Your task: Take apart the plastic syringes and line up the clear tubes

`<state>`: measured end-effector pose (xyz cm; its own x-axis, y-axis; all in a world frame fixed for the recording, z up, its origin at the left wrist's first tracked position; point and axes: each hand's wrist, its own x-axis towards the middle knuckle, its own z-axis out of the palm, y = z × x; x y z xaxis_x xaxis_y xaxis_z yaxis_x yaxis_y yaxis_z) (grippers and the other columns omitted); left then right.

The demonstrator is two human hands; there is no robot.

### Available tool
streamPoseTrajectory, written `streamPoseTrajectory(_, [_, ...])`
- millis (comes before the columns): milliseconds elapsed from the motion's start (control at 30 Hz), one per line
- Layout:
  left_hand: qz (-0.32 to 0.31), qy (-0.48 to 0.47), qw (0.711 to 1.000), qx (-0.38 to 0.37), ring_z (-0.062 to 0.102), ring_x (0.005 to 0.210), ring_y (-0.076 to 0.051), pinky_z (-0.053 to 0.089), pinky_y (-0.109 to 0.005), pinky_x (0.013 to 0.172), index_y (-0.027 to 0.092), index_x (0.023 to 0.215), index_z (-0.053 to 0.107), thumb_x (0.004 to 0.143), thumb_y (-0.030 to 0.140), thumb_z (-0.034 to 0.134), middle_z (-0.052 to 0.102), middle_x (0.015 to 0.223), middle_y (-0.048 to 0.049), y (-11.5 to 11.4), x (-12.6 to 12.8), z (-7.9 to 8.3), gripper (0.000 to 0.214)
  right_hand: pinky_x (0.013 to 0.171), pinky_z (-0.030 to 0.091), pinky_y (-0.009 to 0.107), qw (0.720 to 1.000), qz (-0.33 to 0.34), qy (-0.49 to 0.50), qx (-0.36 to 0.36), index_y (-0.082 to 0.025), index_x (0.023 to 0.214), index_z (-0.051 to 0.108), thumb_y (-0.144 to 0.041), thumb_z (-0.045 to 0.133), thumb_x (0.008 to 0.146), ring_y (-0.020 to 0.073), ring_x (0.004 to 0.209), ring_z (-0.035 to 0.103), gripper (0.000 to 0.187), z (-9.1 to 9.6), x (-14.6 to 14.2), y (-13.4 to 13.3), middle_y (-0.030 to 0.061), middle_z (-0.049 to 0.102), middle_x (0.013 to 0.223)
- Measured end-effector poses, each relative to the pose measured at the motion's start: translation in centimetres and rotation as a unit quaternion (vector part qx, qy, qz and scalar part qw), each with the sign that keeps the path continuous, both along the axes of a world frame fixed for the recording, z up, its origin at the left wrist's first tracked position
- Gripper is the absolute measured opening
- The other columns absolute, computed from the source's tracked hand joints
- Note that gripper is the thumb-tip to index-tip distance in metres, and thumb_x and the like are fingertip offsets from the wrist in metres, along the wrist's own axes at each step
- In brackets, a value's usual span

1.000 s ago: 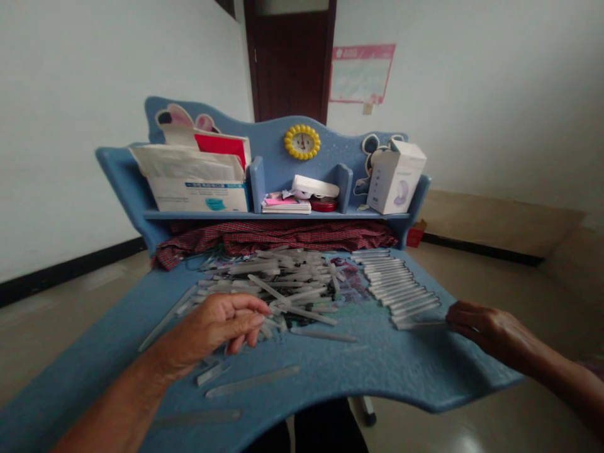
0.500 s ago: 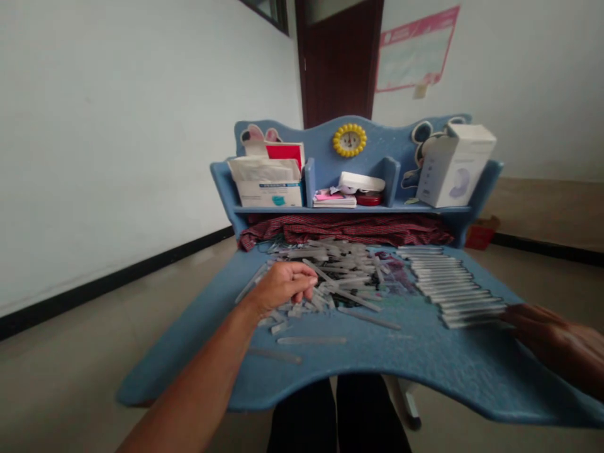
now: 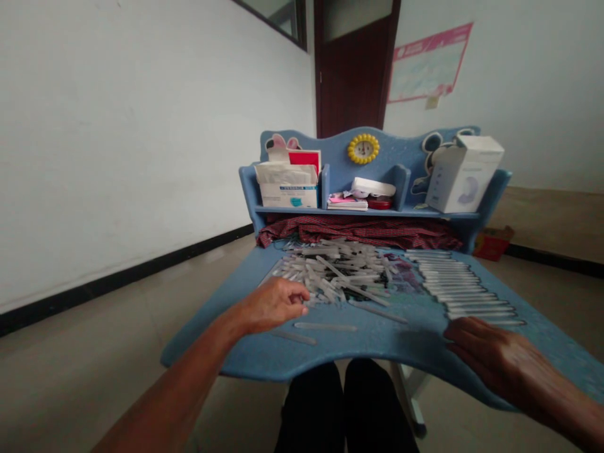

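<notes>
My left hand (image 3: 280,304) hovers at the near-left edge of a loose pile of slim, translucent plastic sticks (image 3: 340,267). Its fingers are bent, the thumb stands apart from them, and nothing shows in between. On the right, similar sticks lie side by side in a slanting row (image 3: 460,286). Just in front of the row's near end is my right hand (image 3: 491,349), fingers stretched to the left and nothing visible in them; its palm side is hidden. A single stick (image 3: 325,326) lies flat between the hands, with another stick (image 3: 295,338) nearer the edge.
Behind the pile, a red checked cloth (image 3: 358,231) is bunched under the blue shelf (image 3: 292,211). The shelf carries a mask box (image 3: 289,195), a white carton (image 3: 465,176) and a yellow flower clock (image 3: 363,149). The desk's front edge (image 3: 349,360) curves inward before my legs.
My right hand has moved left and away from the row's near end, leaving the end sticks uncovered. My left hand has drawn back slightly from the pile, thumb and fingers parting. The view has shifted.
</notes>
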<state>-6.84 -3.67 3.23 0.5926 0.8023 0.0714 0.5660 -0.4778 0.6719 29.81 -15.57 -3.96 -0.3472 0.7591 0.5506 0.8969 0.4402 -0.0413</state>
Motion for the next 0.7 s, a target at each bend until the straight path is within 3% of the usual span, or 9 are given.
streamPoseTrajectory(100, [-0.006,0.036,0.999,0.017,0.056,0.059,-0.012,0.039,-0.018,0.054,0.021,0.083,0.069,0.071,0.022,0.059,0.063,0.066,0.0018,-1.8,-2.1,-1.2,0.016,0.057,0.040,0.026,0.994,0.066,-0.050,-0.075,-0.019,0.073,0.058,-0.020,0.035,0.093,0.0130,0.061,0.053,0.031,0.7,-3.5,0.0,0.0038,0.056,0.070])
streamPoseTrajectory(233, [-0.017,0.103,0.989,0.109,0.056,0.065,-0.015,0.040,-0.022,0.060,0.018,0.080,0.067,0.077,0.022,0.053,0.062,0.073,-0.0021,-3.5,-2.7,-2.3,0.014,0.061,0.037,0.027,0.987,0.094,-0.062,-0.116,-0.018,0.075,0.055,-0.013,0.039,0.091,0.0139,0.068,0.053,0.023,1.3,-7.5,0.1,0.0027,0.055,0.074])
streamPoseTrajectory(433, [-0.029,0.188,0.950,0.247,0.057,0.085,-0.021,0.043,-0.031,0.076,0.017,0.086,0.063,0.081,0.021,0.048,0.062,0.090,-0.0078,-4.1,1.0,-3.4,0.016,0.061,0.034,0.026,0.987,0.109,-0.062,-0.096,-0.017,0.073,0.054,-0.011,0.043,0.088,0.0136,0.067,0.052,0.020,0.9,-12.1,-0.2,0.0021,0.057,0.074])
streamPoseTrajectory(567, [-0.066,0.242,0.927,0.278,0.056,0.088,-0.026,0.044,-0.035,0.076,0.015,0.081,0.063,0.078,0.015,0.050,0.062,0.088,-0.0108,-3.9,3.9,-3.7,0.014,0.060,0.032,0.026,0.986,0.126,-0.065,-0.088,-0.018,0.072,0.053,-0.010,0.045,0.086,0.0133,0.066,0.052,0.018,0.3,-13.5,-1.3,0.0017,0.057,0.073])
streamPoseTrajectory(700, [-0.070,0.254,0.923,0.280,0.057,0.085,-0.028,0.045,-0.037,0.073,0.014,0.075,0.063,0.076,0.007,0.044,0.062,0.084,-0.0131,-3.3,5.3,-3.8,0.020,0.059,0.031,0.025,0.984,0.119,-0.068,-0.113,-0.018,0.071,0.052,-0.006,0.048,0.082,0.0128,0.066,0.053,0.017,-0.2,-13.3,-2.5,0.0004,0.059,0.075])
